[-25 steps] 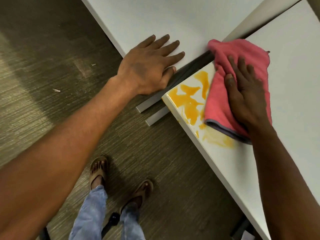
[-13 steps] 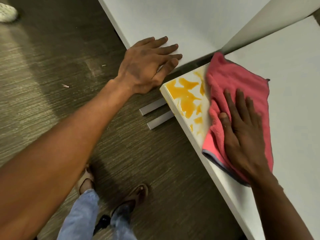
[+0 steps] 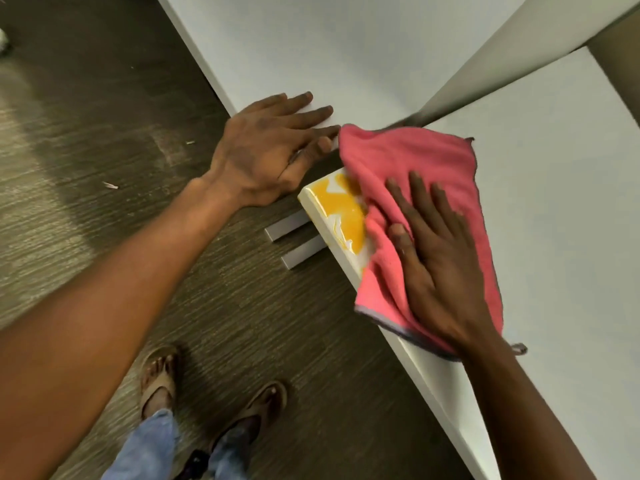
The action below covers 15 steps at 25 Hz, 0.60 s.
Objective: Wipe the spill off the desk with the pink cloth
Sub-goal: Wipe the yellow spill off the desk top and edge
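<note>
Dark wood-grain flooring [image 3: 104, 98] fills the space below and left of both hands, with two white desks meeting above it. On the nearer desk [image 3: 571, 237], the right hand [image 3: 446, 268] lies flat with straight, spread fingers pressing down on the pink cloth [image 3: 426, 161]. That cloth spreads out under and beyond the fingertips, reaching the desk's far corner, and its grey-trimmed hem shows by the wrist. Just left of the right thumb, the spill [image 3: 346, 209] sits as a glossy yellow-orange pool on the desk's corner, touching the cloth's edge and partly covered by it. Across the gap, the left hand [image 3: 266, 154] rests palm down with straight fingers on the edge of the other desk [image 3: 346, 46], its fingertips just beside the cloth's upper corner. Between the two hands, lower down, two grey bars [image 3: 294, 237] lie on the floor. Beneath the left forearm stand two sandalled feet [image 3: 207, 389] in blue jeans.
</note>
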Each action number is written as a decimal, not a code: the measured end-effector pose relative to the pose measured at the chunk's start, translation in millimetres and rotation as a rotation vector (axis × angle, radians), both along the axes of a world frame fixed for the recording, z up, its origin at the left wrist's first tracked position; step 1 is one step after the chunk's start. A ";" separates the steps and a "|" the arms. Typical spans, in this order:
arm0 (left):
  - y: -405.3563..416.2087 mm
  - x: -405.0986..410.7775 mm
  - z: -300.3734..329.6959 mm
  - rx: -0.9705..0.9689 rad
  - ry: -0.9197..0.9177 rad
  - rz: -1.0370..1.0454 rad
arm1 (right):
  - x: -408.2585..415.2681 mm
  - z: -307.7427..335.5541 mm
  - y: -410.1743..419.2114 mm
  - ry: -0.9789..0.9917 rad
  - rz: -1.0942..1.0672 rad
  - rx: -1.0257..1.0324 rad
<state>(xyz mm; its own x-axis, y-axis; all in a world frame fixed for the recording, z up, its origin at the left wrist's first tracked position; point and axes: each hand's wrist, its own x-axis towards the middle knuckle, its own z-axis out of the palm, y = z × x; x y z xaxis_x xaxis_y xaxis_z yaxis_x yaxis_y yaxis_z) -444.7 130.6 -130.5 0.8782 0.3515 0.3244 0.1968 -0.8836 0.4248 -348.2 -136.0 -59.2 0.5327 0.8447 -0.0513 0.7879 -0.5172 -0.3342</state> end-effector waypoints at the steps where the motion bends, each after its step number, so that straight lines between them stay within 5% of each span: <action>1: 1.4 -0.5 0.4 -0.003 0.018 -0.005 | -2.0 0.9 -9.1 0.013 0.014 0.019; 7: -0.2 2.4 -4.2 -0.026 -0.021 0.010 | 23.4 2.3 25.5 -0.052 -0.260 -0.115; 15: 13.6 -5.6 -7.3 0.036 0.016 -0.092 | 3.7 1.7 21.9 -0.044 -0.030 -0.092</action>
<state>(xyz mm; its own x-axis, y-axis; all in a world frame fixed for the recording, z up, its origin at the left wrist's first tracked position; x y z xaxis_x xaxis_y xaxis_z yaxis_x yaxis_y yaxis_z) -450.3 144.3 -137.9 0.9113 0.2574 0.3212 0.1205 -0.9130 0.3898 -344.5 -114.1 -57.4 0.5615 0.8209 -0.1041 0.7842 -0.5681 -0.2496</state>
